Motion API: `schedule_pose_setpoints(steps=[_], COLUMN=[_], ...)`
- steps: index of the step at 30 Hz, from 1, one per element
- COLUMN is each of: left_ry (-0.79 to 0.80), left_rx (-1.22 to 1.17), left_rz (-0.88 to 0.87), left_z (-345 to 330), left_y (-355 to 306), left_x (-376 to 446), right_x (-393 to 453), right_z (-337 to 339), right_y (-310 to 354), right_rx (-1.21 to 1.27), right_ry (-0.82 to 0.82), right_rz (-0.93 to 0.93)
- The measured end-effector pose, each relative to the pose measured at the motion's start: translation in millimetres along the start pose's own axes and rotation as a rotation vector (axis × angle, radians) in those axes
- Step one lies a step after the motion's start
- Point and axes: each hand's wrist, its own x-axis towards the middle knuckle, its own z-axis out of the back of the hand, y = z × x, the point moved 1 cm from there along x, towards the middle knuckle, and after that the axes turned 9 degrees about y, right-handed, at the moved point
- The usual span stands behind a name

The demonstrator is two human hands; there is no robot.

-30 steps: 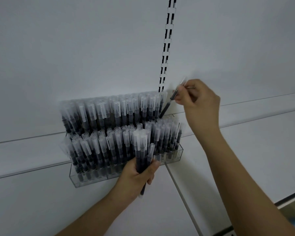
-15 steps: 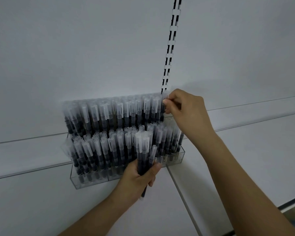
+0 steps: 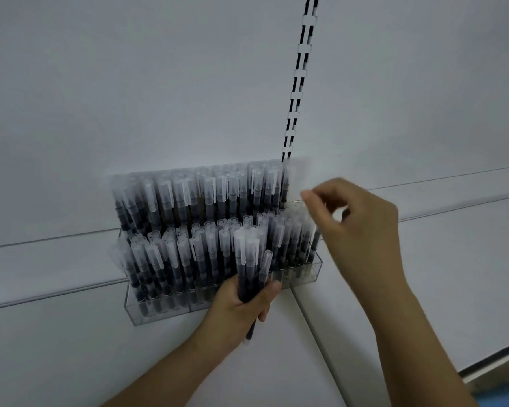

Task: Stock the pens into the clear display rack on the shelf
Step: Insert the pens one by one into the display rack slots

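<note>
A: Pens, black-barrelled with frosted clear caps [image 3: 206, 230], packed upright in two tiers of the clear acrylic display rack [image 3: 303, 277] that sits on the white shelf [image 3: 423, 259] against the white back panel. Both rows look close to full

B: And more are waiting. The left hand [image 3: 241, 304] is wrapped around a small bundle of the same capped pens [image 3: 252, 268], caps up, held right in front of the rack's lower tier

A: The right hand [image 3: 356, 227] hangs just beside the rack's right end, level with the gap between the tiers. Thumb and forefinger are nearly pinched together, and I see no pen between them, though the hand is blurred

B: So what step is this?

A: I'd say between pens: nothing in the right hand, the supply in the left. The likely next move is to pluck one pen from the bundle

B: What does that ask for?

A: A neat pinch on one cap without dragging its neighbours out, then finding a free slot. The right end of the upper tier looks like the only room, below the slotted black-and-white upright [image 3: 299, 83]

B: Tight fit. It should go in straight down, or it could knock the neighbouring caps askew
</note>
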Motion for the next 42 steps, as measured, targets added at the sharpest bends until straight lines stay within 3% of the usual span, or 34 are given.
schedule_pose_setpoints(steps=[4, 11, 15, 23, 26, 30, 36, 42], left_ry=[0.014, 0.011, 0.034, 0.005, 0.016, 0.018, 0.015, 0.023], left_rx=[0.002, -0.009, 0.001, -0.053, -0.065, -0.069, -0.044, -0.034], left_rz=[-0.025, -0.037, -0.063, -0.056, -0.051, -0.048, -0.062, -0.070], left_z=[0.8, -2.5, -2.4, -3.9, -4.3, -4.1, -3.6, -3.2], left_y=[1.1, -3.7, -2.4, -6.1, -6.6, -4.8, -4.0, -2.6], left_x=[1.1, 0.7, 0.0, 0.2, 0.2, 1.6, 1.0, 1.4], right_x=[-32.6, -44.9, -44.5, -13.0, 0.6, 15.3, 32.6, 40.2], right_z=[-24.2, -43.0, -38.8, 5.1, 19.8, 21.7, -1.5, -3.5], right_y=[-4.5, -12.3, -10.7, -7.3, 0.7, 8.6, 0.9, -12.7], right_rx=[0.081, 0.235, 0.279, 0.540, 0.543, 0.481, 0.269, 0.199], right_ry=[0.340, 0.337, 0.243, -0.303, -0.407, -0.412, -0.218, -0.127], right_rz=[-0.009, -0.100, -0.099, -0.129, -0.057, 0.006, 0.022, -0.001])
